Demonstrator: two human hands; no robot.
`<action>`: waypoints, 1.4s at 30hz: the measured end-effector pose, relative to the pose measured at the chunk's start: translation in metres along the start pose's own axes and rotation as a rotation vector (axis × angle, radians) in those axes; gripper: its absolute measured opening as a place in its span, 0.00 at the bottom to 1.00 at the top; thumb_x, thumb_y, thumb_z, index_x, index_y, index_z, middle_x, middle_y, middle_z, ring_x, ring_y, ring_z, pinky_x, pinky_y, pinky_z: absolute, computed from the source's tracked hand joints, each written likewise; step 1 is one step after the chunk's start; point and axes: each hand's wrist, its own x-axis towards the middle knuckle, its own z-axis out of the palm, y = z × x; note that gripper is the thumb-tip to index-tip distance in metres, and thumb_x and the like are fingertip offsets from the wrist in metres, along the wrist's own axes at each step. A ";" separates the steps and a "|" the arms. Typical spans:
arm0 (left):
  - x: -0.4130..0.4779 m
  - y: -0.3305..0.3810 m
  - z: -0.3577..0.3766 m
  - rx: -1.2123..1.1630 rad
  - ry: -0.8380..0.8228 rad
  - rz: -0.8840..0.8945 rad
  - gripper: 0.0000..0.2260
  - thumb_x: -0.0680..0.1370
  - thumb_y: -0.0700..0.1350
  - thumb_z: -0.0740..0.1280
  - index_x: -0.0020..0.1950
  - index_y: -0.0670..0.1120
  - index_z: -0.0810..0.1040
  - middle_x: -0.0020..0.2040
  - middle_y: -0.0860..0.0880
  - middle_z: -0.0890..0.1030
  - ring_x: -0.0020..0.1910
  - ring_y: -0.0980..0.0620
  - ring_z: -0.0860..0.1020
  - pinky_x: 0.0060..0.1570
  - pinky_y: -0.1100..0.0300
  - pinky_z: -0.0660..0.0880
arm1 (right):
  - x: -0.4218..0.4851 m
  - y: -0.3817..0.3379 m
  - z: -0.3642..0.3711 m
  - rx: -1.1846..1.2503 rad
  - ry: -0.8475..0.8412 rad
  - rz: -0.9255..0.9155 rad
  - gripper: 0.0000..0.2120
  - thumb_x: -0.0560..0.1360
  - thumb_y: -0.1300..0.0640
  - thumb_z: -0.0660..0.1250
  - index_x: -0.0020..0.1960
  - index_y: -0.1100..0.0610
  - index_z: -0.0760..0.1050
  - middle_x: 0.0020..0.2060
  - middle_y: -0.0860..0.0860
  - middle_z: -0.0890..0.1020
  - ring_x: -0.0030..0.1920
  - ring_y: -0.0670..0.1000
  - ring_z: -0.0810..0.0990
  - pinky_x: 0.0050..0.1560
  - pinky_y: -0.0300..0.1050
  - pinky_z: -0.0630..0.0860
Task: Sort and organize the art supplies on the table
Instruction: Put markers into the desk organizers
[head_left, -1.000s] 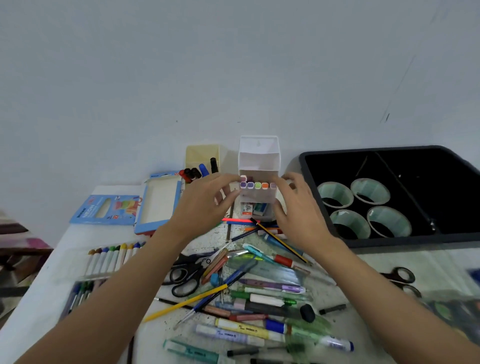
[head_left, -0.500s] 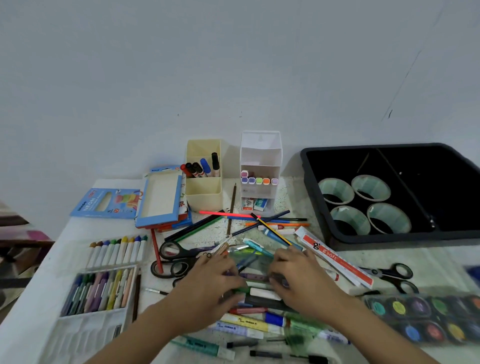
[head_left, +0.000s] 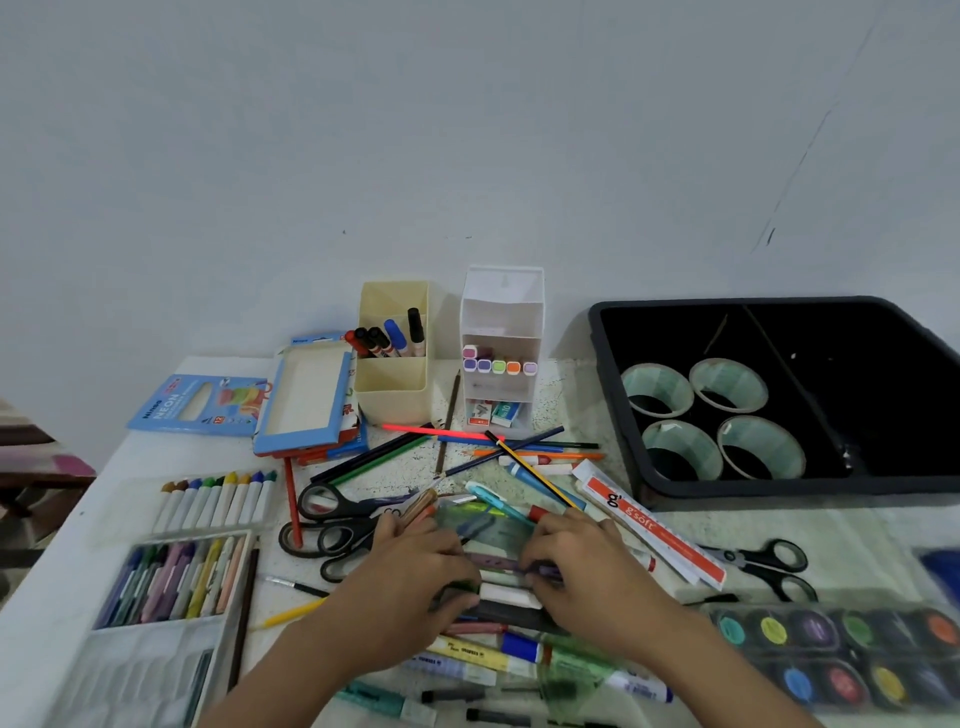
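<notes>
Your right hand pinched the purple pen in the pile of pens at the middle of the table. Whether your left hand gripped anything under its curled fingers, I couldn't tell. It was best lifted straight clear, toward the white organizer beyond.

The table holds loose pens, scissors, crayon trays, organizers and a bin.

We see a plain pale grey wall at the back, a thin dark scratch on its right, and a striped pink-and-brown object far left.
</notes>
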 end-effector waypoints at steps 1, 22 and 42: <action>-0.001 0.001 -0.001 -0.010 0.001 -0.003 0.11 0.81 0.62 0.59 0.56 0.61 0.78 0.53 0.60 0.73 0.56 0.60 0.68 0.56 0.53 0.56 | -0.001 0.001 -0.001 0.011 0.002 -0.008 0.08 0.79 0.49 0.63 0.54 0.46 0.80 0.52 0.42 0.76 0.60 0.46 0.69 0.60 0.52 0.67; -0.010 0.004 0.017 0.003 0.142 -0.057 0.21 0.81 0.66 0.46 0.53 0.62 0.76 0.51 0.64 0.73 0.51 0.66 0.68 0.53 0.52 0.61 | -0.019 0.019 0.016 0.095 0.075 -0.069 0.11 0.81 0.45 0.61 0.57 0.45 0.80 0.54 0.40 0.72 0.59 0.43 0.69 0.59 0.47 0.64; 0.052 0.034 -0.023 -0.649 0.333 -0.005 0.07 0.76 0.56 0.69 0.48 0.55 0.79 0.37 0.49 0.79 0.35 0.50 0.76 0.35 0.58 0.74 | -0.033 0.047 -0.001 0.234 0.156 0.067 0.04 0.76 0.53 0.67 0.50 0.49 0.79 0.47 0.42 0.78 0.49 0.41 0.76 0.48 0.40 0.72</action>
